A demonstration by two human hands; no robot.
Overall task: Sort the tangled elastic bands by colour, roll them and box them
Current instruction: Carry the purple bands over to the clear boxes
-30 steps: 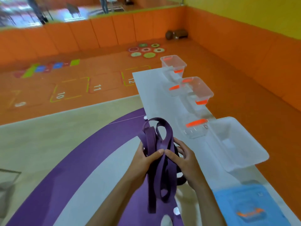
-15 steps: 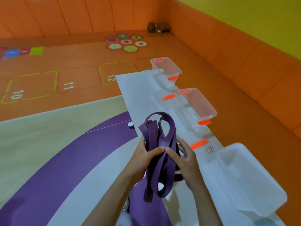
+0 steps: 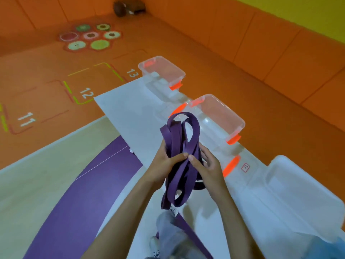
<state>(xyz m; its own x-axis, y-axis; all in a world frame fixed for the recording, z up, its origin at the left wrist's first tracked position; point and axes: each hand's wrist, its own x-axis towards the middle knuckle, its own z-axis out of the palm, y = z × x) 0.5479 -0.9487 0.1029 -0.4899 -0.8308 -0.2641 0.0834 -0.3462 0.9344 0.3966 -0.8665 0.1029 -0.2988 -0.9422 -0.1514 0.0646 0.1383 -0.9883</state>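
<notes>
A bundle of purple elastic bands [image 3: 182, 146] hangs in several long loops in front of me, above the white table [image 3: 130, 113]. My left hand [image 3: 164, 165] grips the bundle from the left, thumb across the front. My right hand [image 3: 207, 167] holds it from the right, thumb meeting the left thumb on the bands. Loops rise above my hands and others dangle below them. Two clear boxes with orange latches stand on the table: a far box [image 3: 162, 69] and a nearer box [image 3: 218, 113]. Both look empty.
A clear lid with an orange latch [image 3: 231, 165] lies right of my hands. A large white tray [image 3: 302, 199] sits at the right edge. The floor beyond is orange with numbered hopscotch squares [image 3: 85, 92]; padded orange walls [image 3: 261, 43] enclose the room.
The view has tilted down and shifted closer to the boxes. My hands hold the purple bundle much the same; the dangling loops have been drawn up shorter.
</notes>
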